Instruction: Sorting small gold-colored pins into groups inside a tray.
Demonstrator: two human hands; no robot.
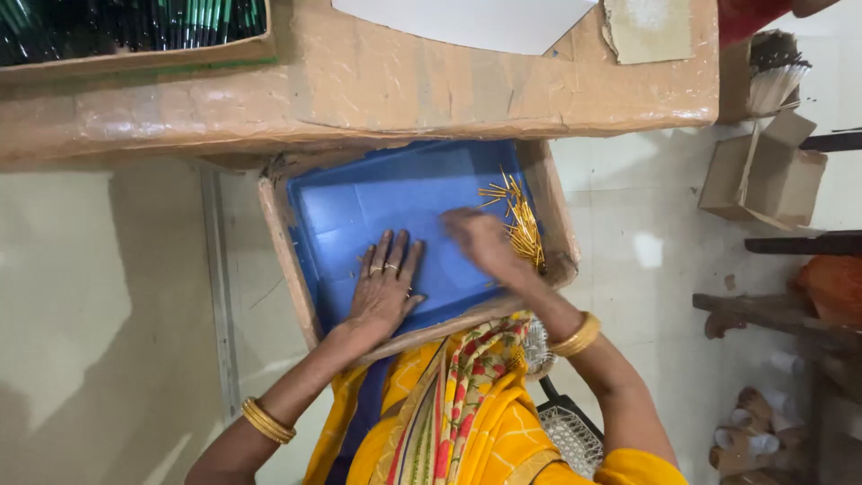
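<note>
Head view: the left hand [384,289] lies flat and open on the blue tray [359,211], fingers spread, holding nothing. The right hand [480,242] is blurred; whether it grips anything I cannot tell. The gold pins [522,224] lie in a heap at its 3 o'clock, touching it, near the tray's right wall.

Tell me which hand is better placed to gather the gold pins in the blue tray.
Likely the right hand: it is blurred beside the pile of gold pins at the blue tray's right side. The left hand lies flat on bare lining, away from them.
</note>
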